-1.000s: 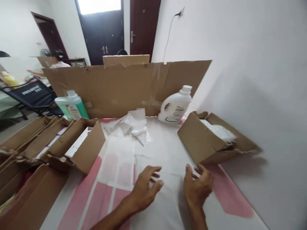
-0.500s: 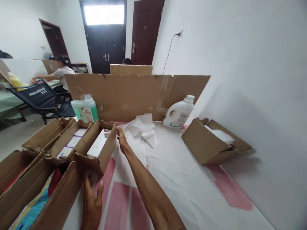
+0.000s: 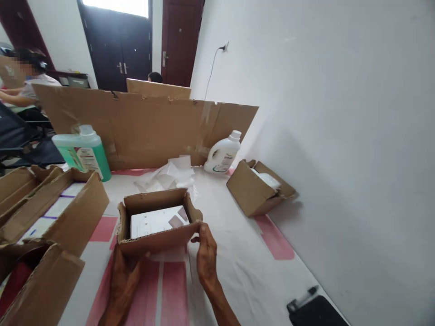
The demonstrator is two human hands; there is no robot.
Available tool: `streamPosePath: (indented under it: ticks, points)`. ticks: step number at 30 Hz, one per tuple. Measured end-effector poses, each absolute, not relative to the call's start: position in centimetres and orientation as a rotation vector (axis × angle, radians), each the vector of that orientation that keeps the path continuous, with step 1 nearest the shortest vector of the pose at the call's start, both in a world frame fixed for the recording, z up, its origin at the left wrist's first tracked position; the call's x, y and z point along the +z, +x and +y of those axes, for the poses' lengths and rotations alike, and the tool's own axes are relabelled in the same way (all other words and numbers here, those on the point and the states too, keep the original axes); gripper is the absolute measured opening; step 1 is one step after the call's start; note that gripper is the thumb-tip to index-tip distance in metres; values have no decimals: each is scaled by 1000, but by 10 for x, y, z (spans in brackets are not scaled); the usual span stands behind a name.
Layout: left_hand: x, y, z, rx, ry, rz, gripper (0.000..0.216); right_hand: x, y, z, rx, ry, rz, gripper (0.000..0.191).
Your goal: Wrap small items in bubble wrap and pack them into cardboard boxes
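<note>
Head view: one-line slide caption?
Both hands, left hand and right hand, grip an open cardboard box of white packets on the table.

Small box (image 3: 154, 242): matt, rough corrugated cardboard. Contents (image 3: 156, 221): smooth white paper or card. Worktop (image 3: 238, 253): matt white-and-pink sheet covering. Bottles (image 3: 222, 154): smooth plastic.

Left hand (image 3: 124, 276) low at the near edge, palm up and fingers curled upward under what it grips, forearm running down out of view, right hand (image 3: 206, 258) just beside it, thumb and fingertips pinched forward, wrist bent, bare forearm angling back to the lower right
</note>
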State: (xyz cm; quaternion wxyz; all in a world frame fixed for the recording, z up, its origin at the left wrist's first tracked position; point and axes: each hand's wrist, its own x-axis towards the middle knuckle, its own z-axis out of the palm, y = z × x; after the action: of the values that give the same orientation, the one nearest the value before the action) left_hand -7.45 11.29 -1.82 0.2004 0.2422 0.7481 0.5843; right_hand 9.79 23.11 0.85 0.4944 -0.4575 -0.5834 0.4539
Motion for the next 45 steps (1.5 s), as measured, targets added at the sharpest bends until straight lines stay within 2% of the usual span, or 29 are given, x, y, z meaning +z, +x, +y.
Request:
streamPosePath:
  ticks: [3, 5, 10, 11, 15, 20, 24, 29, 34, 36, 39, 45]
  points:
    - [-14, -64, 116, 1560, 684, 2003, 84, 5, 126, 257, 1104, -1158, -1356, 61]
    - [-13, -61, 115, 1530, 679, 1947, 88, 8, 134, 290, 1040, -1160, -1451, 60]
    - [-15, -56, 117, 1541, 659, 2041, 85, 20, 98, 399, 745, -1169, -1801, 33]
    - [-17, -56, 118, 1552, 662, 2052, 84, 21, 85, 419, 718, -1166, -1844, 33]
    - [-31, -56, 121, 1533, 711, 2089, 84, 12, 36, 472, 628, -1203, -2026, 48]
    - [-39, -58, 120, 1476, 778, 2185, 80, 2, 22, 485, 550, -1216, -2151, 17]
    - [-30, -57, 121, 1484, 776, 2191, 78, 25, 48, 487, 449, -1168, -2096, 15]
    - [-21, -60, 121, 1503, 832, 2111, 79, 66, 109, 469, 302, -1215, -1846, 33]
    - [-35, -73, 118, 1423, 884, 2156, 78, 95, 197, 407, 233, -1284, -1633, 42]
    - [-42, -78, 116, 1375, 957, 2176, 75, 107, 230, 373, 409, -1280, -1546, 44]
    - [-43, -79, 111, 1339, 1054, 2165, 77, 126, 265, 317, 841, -1175, -1335, 46]
    - [-7, -35, 82, 1737, 1388, 2337, 109, 162, 283, 216, 1164, -1036, -1028, 47]
